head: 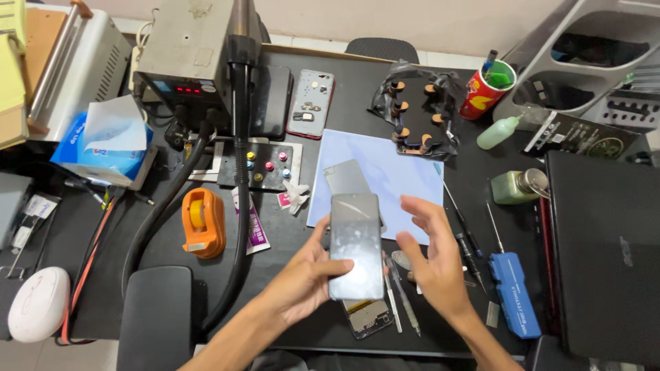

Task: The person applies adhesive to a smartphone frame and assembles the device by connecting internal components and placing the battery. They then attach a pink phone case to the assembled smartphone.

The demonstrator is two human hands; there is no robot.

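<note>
Two hands up over the table (89, 261). Left hand (302, 278) has its fingers clamped round a dark rectangular phone w/ smudged glass face (355, 245), thumb on the left edge, phone upright, lifted above the table in front of the person. Right hand (433, 257) sits just beside the phone's right edge, fingers spread loose, gripping nothing. Under the phone: an opened phone body w/ bare circuit board (369, 317), partly hidden. Thin metal tweezers (402, 302) lie between the hands. Behind: pale blue work mat (405, 172) w/ a grey glass panel (346, 176) on it. Further right, blue boxy tool (514, 292) and black laptop (605, 254). Left side: orange tape dispenser (203, 223), thick black hose (237, 206).
</note>
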